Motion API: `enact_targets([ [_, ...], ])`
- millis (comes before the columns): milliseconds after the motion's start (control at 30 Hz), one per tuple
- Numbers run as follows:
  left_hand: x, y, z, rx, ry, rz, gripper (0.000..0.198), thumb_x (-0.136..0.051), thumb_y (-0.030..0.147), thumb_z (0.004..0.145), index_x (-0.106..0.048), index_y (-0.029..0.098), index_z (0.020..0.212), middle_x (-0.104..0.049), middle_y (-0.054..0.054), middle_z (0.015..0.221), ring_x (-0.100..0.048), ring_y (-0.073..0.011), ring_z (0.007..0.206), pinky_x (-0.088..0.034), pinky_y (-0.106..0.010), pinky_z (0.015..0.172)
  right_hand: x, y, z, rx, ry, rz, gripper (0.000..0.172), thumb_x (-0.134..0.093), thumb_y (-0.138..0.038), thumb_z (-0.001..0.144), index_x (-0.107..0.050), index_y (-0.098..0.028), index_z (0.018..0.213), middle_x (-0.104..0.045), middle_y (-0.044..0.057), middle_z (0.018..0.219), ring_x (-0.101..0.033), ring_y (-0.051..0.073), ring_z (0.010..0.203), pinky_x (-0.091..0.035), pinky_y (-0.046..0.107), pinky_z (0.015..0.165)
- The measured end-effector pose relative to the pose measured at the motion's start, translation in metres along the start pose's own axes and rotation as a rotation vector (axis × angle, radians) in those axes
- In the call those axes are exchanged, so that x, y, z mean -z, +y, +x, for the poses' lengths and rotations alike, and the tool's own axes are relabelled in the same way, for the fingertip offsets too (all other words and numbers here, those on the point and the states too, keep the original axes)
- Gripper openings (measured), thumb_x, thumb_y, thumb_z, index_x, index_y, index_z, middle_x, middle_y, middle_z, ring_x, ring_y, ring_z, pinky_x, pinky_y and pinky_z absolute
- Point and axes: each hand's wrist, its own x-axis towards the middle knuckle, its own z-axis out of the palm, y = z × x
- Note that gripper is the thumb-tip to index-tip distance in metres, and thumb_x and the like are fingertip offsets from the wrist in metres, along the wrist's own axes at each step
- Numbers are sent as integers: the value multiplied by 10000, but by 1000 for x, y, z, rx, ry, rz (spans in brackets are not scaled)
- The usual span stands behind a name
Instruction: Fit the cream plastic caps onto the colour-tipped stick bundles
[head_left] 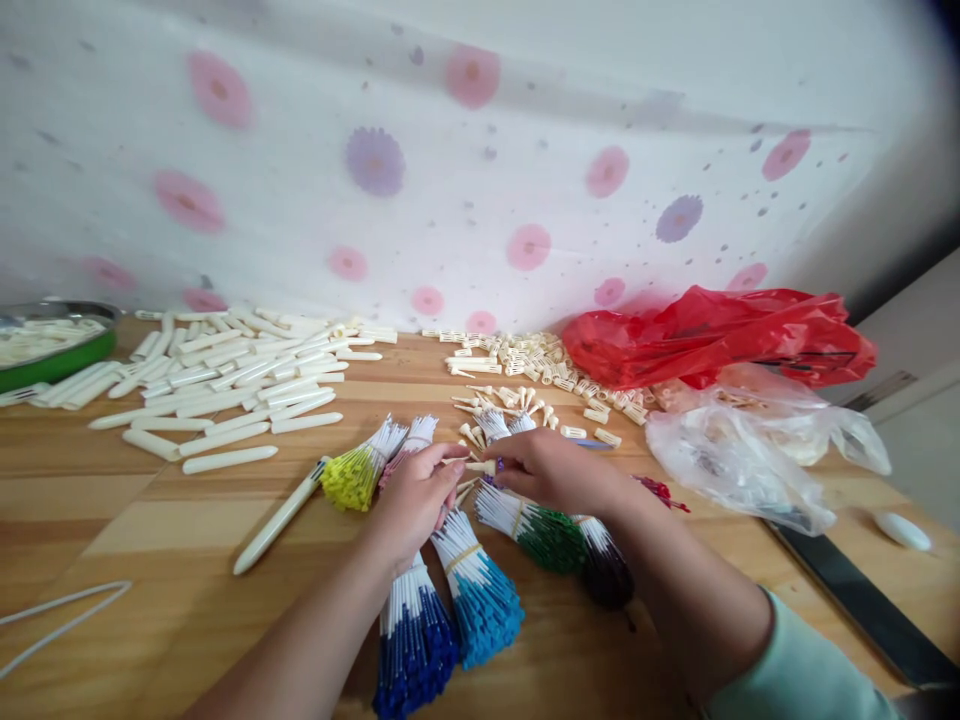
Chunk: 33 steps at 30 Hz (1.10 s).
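My left hand (424, 490) is closed in a pinch on a small cream plastic pen part (484, 467). Facing it, my right hand (551, 468) has its fingers pinched close to the part's other end; what they hold is hidden. Around both hands lie banded bundles of thin pen refills: yellow (360, 468), dark blue (417, 640), light blue (478, 590), green (536, 525) and a dark one (604, 565). A pink bundle (417, 440) is partly behind my left hand. Small cream peg-like pieces (517, 398) are scattered just beyond the fingers.
White pen barrels (232, 375) pile up at the back left, beside a green-rimmed bowl (60, 350). One barrel with a slotted end (279, 518) lies nearer. Short slotted pieces (540, 355), a red plastic bag (712, 335) and a clear bag (750, 450) occupy the right.
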Motion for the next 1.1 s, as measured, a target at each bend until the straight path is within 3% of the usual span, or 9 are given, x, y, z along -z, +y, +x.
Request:
enact_targets([
  [133, -3, 1, -2, 6, -70, -29, 212, -560, 375, 802, -586, 174, 742, -443, 65, 459, -325, -39, 330, -181, -149, 335, -6, -1, -12, 11, 144, 247, 145, -547, -179, 823, -656, -196, 917, -617, -8, 697, -507, 110, 615, -365, 206, 587],
  [233, -5, 4, -4, 30, -49, -149, 257, -555, 374, 810, -540, 160, 669, -428, 64, 462, -308, -28, 332, -158, -153, 344, -25, 5, -13, -43, 440, 616, 159, -628, -260, 791, -620, -188, 933, -588, -13, 673, -515, 112, 593, -400, 216, 563],
  [300, -7, 4, -6, 48, -61, -223, 261, -556, 374, 814, -538, 156, 672, -428, 63, 464, -307, -23, 330, -148, -156, 348, -35, 7, -14, -32, 645, 828, 140, -670, -297, 764, -604, -189, 824, -576, -13, 651, -521, 114, 575, -424, 223, 539],
  [433, -12, 3, -9, 84, -99, -304, 257, -570, 375, 814, -542, 154, 686, -431, 64, 466, -321, -21, 336, -148, -155, 353, -40, 5, -15, 86, 847, 772, 90, -708, -236, 740, -635, -193, 708, -647, 28, 718, -601, 155, 719, -493, 271, 657],
  [500, -14, 1, -10, 98, -86, -335, 257, -573, 372, 814, -541, 155, 681, -437, 62, 466, -325, -21, 336, -149, -155, 351, -40, 3, -16, 111, 859, 697, 29, -688, -176, 753, -680, -202, 761, -681, 44, 791, -626, 165, 804, -510, 282, 721],
  [600, -16, -1, -10, 111, -68, -390, 249, -584, 361, 808, -539, 156, 675, -448, 60, 473, -336, -22, 337, -142, -155, 348, -39, 1, -17, 131, 813, 643, 148, -626, -109, 780, -708, -216, 842, -693, 51, 859, -642, 157, 826, -526, 278, 735],
  [767, -15, -1, -11, 99, -97, -418, 238, -586, 351, 807, -546, 157, 674, -449, 61, 472, -340, -24, 339, -166, -154, 351, -37, 3, -19, 167, 802, 520, 153, -604, -105, 798, -701, -206, 861, -681, 52, 806, -636, 147, 767, -524, 262, 684],
  [967, -15, -1, -10, -68, -21, -168, 269, -580, 372, 809, -574, 146, 664, -459, 59, 472, -336, -20, 351, -202, -151, 372, -32, 4, -24, 128, 656, 418, 118, -566, -133, 840, -673, -183, 843, -660, 37, 781, -614, 126, 730, -489, 230, 667],
  [1100, -15, -1, -10, -96, 3, -92, 278, -569, 379, 811, -580, 147, 658, -449, 60, 468, -344, -29, 354, -210, -158, 370, -36, 2, -23, 10, 661, 363, 81, -574, -153, 839, -646, -171, 809, -639, 12, 710, -583, 109, 654, -442, 198, 616],
])
